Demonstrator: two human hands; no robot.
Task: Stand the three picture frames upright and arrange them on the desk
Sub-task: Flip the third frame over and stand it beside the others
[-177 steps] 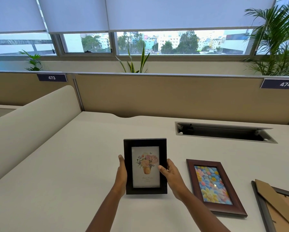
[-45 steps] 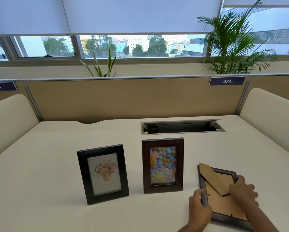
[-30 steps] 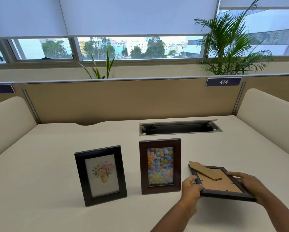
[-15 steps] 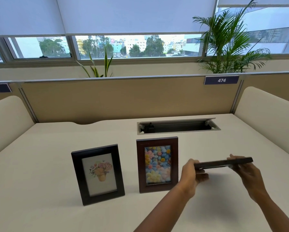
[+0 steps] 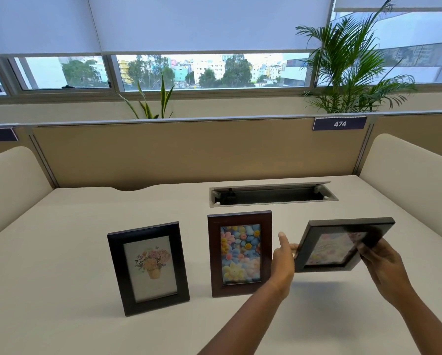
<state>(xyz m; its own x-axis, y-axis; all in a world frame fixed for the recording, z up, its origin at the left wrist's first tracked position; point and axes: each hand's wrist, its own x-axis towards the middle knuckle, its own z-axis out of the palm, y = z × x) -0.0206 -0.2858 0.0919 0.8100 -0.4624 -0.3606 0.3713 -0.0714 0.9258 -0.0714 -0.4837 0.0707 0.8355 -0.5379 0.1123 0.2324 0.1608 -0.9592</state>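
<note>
Two frames stand upright on the white desk [image 5: 61, 265]: a black frame with a flower-pot picture [image 5: 148, 267] at left and a brown frame with colourful flowers [image 5: 240, 253] in the middle. To their right a third, dark frame [image 5: 340, 245] is held in the air above the desk, tilted, its picture side facing me and blurred. My left hand [image 5: 282, 262] grips its left edge, thumb raised. My right hand [image 5: 384, 265] holds its right lower corner.
An open cable tray [image 5: 272, 194] is set into the desk behind the frames. A tan partition [image 5: 189, 152] closes the back, with cream side dividers [image 5: 407, 180] left and right. Plants stand on the sill behind.
The third frame went from lying back-up on the desk to lifted edge-on, and now it is turned with its picture toward me, both hands still on it.
</note>
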